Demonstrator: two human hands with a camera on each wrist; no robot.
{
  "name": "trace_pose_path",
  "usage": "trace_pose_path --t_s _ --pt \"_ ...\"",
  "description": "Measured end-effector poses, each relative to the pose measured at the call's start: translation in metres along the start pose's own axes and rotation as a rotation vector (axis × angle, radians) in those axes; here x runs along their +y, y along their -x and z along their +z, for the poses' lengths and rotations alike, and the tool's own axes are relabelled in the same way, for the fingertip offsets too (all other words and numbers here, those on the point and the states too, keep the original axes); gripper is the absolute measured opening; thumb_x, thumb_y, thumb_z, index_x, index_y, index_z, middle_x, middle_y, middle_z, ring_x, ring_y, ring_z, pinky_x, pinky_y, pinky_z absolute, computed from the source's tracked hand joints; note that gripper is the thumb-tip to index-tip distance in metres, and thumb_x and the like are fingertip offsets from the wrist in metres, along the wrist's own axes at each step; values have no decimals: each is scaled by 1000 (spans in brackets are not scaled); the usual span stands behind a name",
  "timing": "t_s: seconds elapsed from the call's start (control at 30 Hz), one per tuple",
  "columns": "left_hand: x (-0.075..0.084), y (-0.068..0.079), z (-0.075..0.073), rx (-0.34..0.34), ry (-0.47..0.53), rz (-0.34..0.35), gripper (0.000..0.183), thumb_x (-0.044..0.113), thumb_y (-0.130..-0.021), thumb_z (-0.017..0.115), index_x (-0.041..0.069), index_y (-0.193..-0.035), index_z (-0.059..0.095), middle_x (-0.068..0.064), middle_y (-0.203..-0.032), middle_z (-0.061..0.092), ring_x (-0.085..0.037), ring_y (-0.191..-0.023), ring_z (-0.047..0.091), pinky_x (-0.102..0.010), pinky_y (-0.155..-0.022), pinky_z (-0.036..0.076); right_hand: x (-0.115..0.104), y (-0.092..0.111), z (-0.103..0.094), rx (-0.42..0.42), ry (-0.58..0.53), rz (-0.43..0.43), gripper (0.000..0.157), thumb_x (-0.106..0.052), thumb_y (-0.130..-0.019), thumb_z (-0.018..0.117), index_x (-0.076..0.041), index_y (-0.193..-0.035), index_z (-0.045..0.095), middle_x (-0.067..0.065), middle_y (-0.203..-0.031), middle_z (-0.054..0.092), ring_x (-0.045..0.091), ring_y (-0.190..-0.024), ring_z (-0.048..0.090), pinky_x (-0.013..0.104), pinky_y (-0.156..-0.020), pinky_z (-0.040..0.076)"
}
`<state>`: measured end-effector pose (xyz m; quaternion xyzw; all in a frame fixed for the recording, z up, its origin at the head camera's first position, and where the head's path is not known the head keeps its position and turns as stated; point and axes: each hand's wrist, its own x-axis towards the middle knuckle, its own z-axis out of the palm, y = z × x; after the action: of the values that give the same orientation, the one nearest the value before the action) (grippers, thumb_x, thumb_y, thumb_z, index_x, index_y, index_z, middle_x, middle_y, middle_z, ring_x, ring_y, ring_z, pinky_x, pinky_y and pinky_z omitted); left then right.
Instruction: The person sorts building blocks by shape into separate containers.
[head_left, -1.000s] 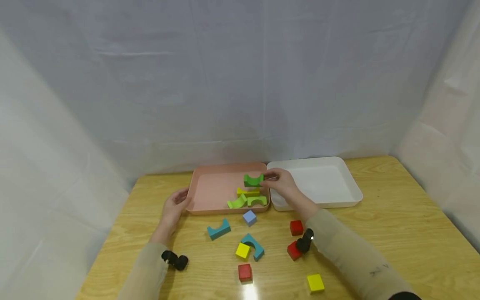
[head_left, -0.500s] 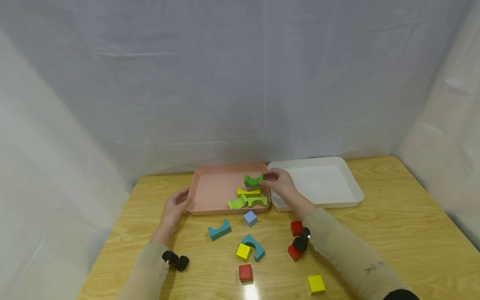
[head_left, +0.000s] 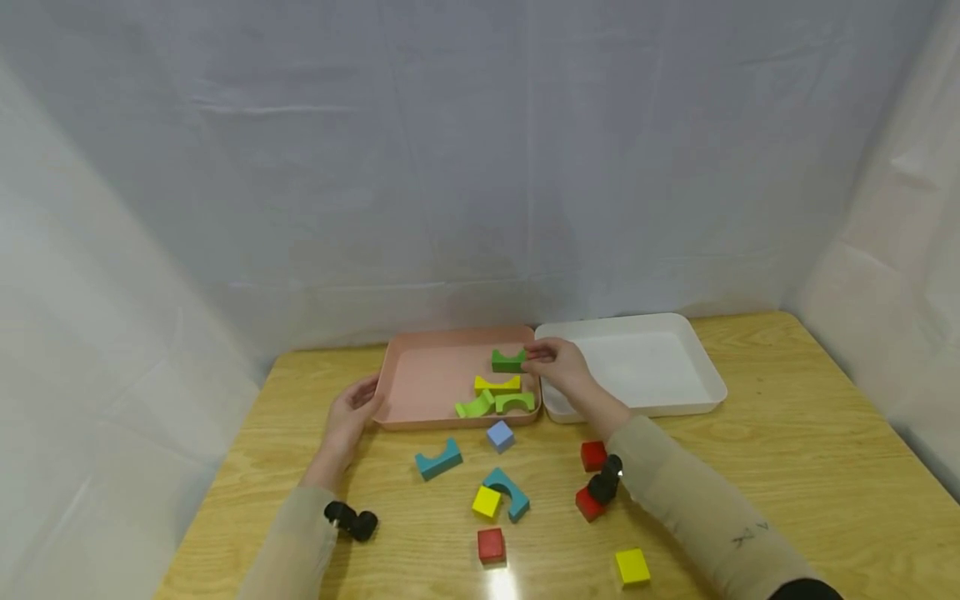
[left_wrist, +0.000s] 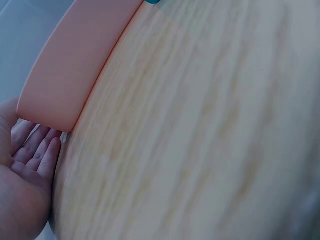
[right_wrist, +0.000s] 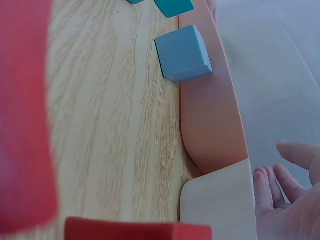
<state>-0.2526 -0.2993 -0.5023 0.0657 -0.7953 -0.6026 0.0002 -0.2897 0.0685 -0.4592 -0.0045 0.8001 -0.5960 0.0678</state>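
right hand (head_left: 564, 367) in now, reaching over the shared edge of the trays, its fingertips meeting the three o'clock end of the green arch (head_left: 507, 362), which sits hollow side up at about two o'clock in the pink tray (head_left: 423, 375); pinching or merely touching, i can't tell, since the tray wall hides that contact in the right wrist view. over at nine o'clock the left hand (head_left: 349, 414) rests against that tray's end, fingers fairly straight, thumb by the rim. inside the tray, a yellow arch (head_left: 497, 387) sits just off the green one's seven o'clock, with two lime arches below it, one tilted at five o'clock (head_left: 476, 406) and one hollow down at four (head_left: 515, 402). the white tray (head_left: 637, 367) stands at the pink one's three o'clock. down on the wooden table (head_left: 750, 483), a pale blue cube (head_left: 500, 437) is near the pink tray's five o'clock, a teal arch (head_left: 441, 463) at its eight, and a second teal arch (head_left: 513, 492) towards six, a yellow cube (head_left: 486, 502) just beside it. one red cube (head_left: 491, 546) lies below those, two more red cubes (head_left: 593, 456) by the right sleeve (head_left: 690, 500), and another yellow cube (head_left: 632, 567) at their five o'clock.
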Motion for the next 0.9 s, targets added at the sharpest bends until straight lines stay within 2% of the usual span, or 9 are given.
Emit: trace_pose_path --t_s 0.07,0.27,0.37,0.43,0.57,0.63,0.7,0.83,0.9 --pt "1 -1 0 1 1 -3 50 10 -109 59 -2 -157 47 -25 -161 48 -7 -126 54 -1 -91 45 0 0 -1 -3 2 1 37 -5 -99 73 4 -134 67 24 -131 70 36 -119 68 36 -99 60" --pt "3 -1 2 -1 10 6 50 8 -110 58 -3 -156 47 -27 -161 47 -28 -142 49 -1 -90 45 -1 1 -3 0 8 21 34 -6 -100 72 2 -133 68 22 -130 71 34 -120 68 39 -101 60" --pt "3 -1 3 -3 15 8 49 7 -110 57 -4 -156 47 -27 -161 47 -32 -145 47 0 -90 44 -1 1 -3 2 8 16 33 -5 -100 71 2 -133 68 22 -130 71 34 -119 68 39 -101 60" --pt "3 -1 3 -2 12 7 49 7 -109 57 -4 -156 47 -27 -161 47 -27 -142 50 0 -91 44 -1 2 -4 0 15 6 33 -5 -101 70 3 -133 67 23 -130 71 34 -119 68 39 -101 60" --pt "4 -1 3 3 13 2 49 8 -109 58 -3 -156 48 -26 -160 48 -9 -127 55 -1 -91 46 -2 4 -5 -8 20 -12 34 -5 -101 70 4 -134 67 23 -131 70 35 -120 68 40 -102 59" --pt "4 -1 4 3 14 -1 49 8 -109 58 -3 -156 48 -26 -160 49 -6 -124 54 -2 -91 46 -3 6 -5 -10 21 -15 34 -5 -101 70 4 -134 67 23 -130 71 35 -119 68 40 -102 59" --pt "4 -1 4 1 18 -1 49 8 -109 58 -3 -156 48 -26 -161 48 -11 -129 54 -1 -91 45 -4 8 -5 -11 24 -17 34 -6 -101 70 3 -133 68 22 -130 71 35 -119 68 40 -101 59" --pt "4 -1 4 -4 24 1 50 7 -109 57 -4 -157 46 -27 -161 47 -29 -143 48 0 -90 44 -8 12 -6 -19 26 -25 34 -6 -100 71 4 -133 68 22 -129 71 34 -118 68 39 -101 59" --pt "3 -1 4 -6 24 0 50 7 -109 57 -4 -157 46 -27 -161 47 -33 -145 46 0 -89 44 -10 14 -7 -26 29 -35 34 -6 -101 70 5 -133 67 22 -129 71 35 -118 68 40 -102 59"
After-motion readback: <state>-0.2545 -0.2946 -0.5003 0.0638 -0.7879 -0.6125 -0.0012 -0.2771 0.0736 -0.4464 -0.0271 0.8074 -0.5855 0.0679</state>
